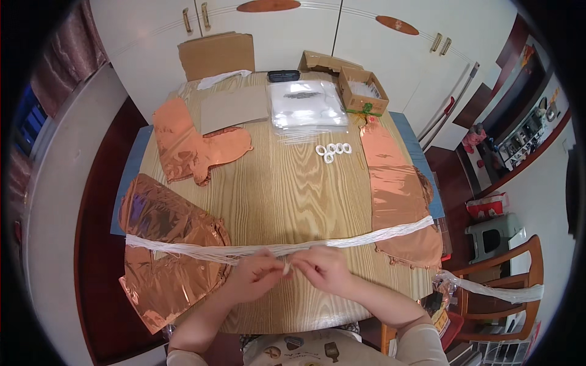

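Note:
My left hand (pixel 256 277) and my right hand (pixel 322 269) meet near the front of the table, fingertips pinched close together. Between them shows a small pale piece (pixel 287 268), too small to name. Just beyond my hands, a long bundle of white strings (pixel 360 240) stretches across the table from side to side. Its left part lies over a shiny copper-coloured foil balloon (pixel 177 222), flat and uninflated. On the right it crosses more flat copper foil balloons (pixel 400 192). Several small white rings (pixel 331 148) lie together past the table's middle.
Another copper foil balloon (pixel 180 143) lies at the far left. Behind are a grey-brown cardboard sheet (pixel 235 108), a stack of clear plastic bags (pixel 307 104), a black case (pixel 284 75) and an open cardboard box (pixel 368 105). A wooden chair (pixel 531 262) with white strings stands right.

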The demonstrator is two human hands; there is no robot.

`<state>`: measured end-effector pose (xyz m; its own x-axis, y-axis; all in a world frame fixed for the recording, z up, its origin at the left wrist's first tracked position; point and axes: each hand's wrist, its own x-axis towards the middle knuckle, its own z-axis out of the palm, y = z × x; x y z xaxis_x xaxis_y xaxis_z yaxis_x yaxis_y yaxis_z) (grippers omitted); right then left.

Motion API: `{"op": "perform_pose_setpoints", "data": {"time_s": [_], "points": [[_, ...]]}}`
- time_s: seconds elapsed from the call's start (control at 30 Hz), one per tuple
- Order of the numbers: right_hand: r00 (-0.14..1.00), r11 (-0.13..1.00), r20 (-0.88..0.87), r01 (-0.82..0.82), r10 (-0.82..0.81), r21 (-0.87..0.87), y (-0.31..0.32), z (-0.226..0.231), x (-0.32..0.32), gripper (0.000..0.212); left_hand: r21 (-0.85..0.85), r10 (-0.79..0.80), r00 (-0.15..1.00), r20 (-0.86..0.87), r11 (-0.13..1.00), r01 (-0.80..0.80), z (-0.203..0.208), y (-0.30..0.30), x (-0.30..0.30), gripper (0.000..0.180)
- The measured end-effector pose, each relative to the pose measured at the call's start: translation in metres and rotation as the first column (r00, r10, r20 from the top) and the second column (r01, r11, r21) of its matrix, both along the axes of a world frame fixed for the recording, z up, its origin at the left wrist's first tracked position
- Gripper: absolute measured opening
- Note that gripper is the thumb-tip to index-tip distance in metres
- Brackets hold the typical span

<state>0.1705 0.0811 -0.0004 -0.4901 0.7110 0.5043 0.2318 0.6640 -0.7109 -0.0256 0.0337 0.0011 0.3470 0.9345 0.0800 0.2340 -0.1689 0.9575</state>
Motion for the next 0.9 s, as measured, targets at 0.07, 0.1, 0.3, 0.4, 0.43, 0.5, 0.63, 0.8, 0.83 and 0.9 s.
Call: {"op": "perform_pose_setpoints", "data": {"time_s": [0.07,0.1,0.3,0.4,0.43,0.5,0.63,0.8,0.83,0.9], "points": [[1.0,1.0,0.013,-0.008,0.008,0.018,0.002,-0.002,-0.003,0.009,-0.121,-0.125,0.926,0.357,0.976,0.178,-0.008,-0.002,0.001,0.022],[1.0,1.0,0.017,-0.01,0.009,0.027,0.003,-0.003,-0.005,0.009,-0.132,-0.071,0.934,0.351,0.983,0.124,-0.009,-0.002,0.0,0.022],[0.999,0.992,0.041,-0.019,0.014,0.123,-0.005,-0.008,-0.004,0.009,-0.068,0.119,0.986,0.113,0.991,-0.112,-0.003,0.005,0.004,0.024],[0.999,0.991,-0.041,0.007,-0.002,0.131,0.001,-0.002,-0.001,0.015,-0.142,0.07,0.995,0.068,0.988,-0.06,-0.006,0.002,0.003,0.023],[0.999,0.993,-0.053,0.002,0.004,0.119,0.003,-0.002,0.0,0.015,-0.177,0.031,0.998,0.062,0.984,-0.02,-0.005,0.001,0.002,0.023],[0.997,0.995,-0.077,-0.007,0.014,0.095,0.005,-0.003,0.0,0.014,-0.22,-0.024,0.992,0.121,0.974,0.051,-0.004,0.0,0.003,0.022],[0.997,0.999,-0.082,-0.011,0.007,-0.05,0.006,-0.008,-0.003,0.011,-0.249,-0.073,0.947,0.314,0.956,0.157,-0.004,0.0,0.0,0.022],[0.999,0.995,-0.044,-0.025,0.021,-0.101,-0.001,-0.01,-0.005,0.01,-0.229,-0.017,0.926,0.378,0.967,0.111,-0.01,0.001,-0.002,0.03],[0.997,0.98,-0.077,-0.029,0.014,-0.195,-0.001,-0.009,-0.006,0.012,-0.206,-0.005,0.936,0.353,0.975,0.083,-0.01,0.0,-0.001,0.032],[0.99,0.925,-0.139,-0.044,-0.01,-0.376,-0.001,-0.008,-0.007,0.015,-0.152,-0.015,0.948,0.317,0.986,0.066,-0.012,0.0,0.001,0.036]]}}
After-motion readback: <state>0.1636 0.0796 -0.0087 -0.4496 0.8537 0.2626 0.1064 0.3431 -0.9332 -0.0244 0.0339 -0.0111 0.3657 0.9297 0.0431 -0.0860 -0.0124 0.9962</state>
